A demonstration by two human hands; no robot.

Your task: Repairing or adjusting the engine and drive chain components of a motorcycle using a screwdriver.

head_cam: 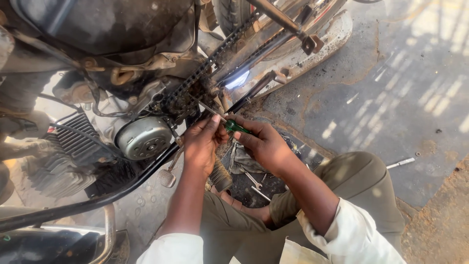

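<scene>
A screwdriver [229, 123] with a translucent green handle and a thin metal shaft is gripped by the right hand [264, 144], its fingers closed round the handle. The shaft is steadied between the fingertips of the left hand [201, 143] just beside it. The tip is pointed up and away from both hands, into the greasy drive chain [205, 66] beside the round grey engine cover [144, 138].

Green-handled screwdriver [234, 126], rust-brown chain [205, 66], silvery engine cover [144, 138], olive trousers [351, 181].
</scene>
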